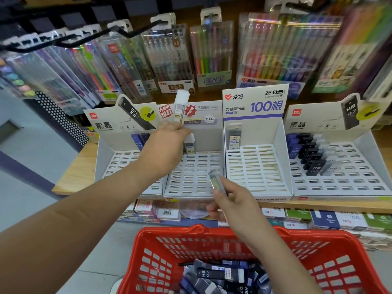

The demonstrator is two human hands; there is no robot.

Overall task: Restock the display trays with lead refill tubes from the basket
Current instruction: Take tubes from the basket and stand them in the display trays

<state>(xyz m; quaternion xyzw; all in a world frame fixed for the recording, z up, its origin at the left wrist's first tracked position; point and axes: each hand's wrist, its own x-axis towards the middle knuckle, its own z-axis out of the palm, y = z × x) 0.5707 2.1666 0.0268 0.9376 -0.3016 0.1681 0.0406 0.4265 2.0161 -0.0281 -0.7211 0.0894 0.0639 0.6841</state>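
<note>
Pinching a white tube (pixel 181 107), the left hand (pixel 163 145) hovers over the second tray (pixel 191 177), the right hand (pixel 231 206) gripping a clear tube (pixel 215 180) at its front.

Dark lead tubes (pixel 214 274) lie heaped in red basket (pixel 318 247).

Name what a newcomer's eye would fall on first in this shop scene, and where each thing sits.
The red basket, bottom centre, holds dark lead refill tubes. Above it the right hand pinches a clear tube before the sparsely filled display trays. The left hand reaches to the back of the second tray from the left.
</note>
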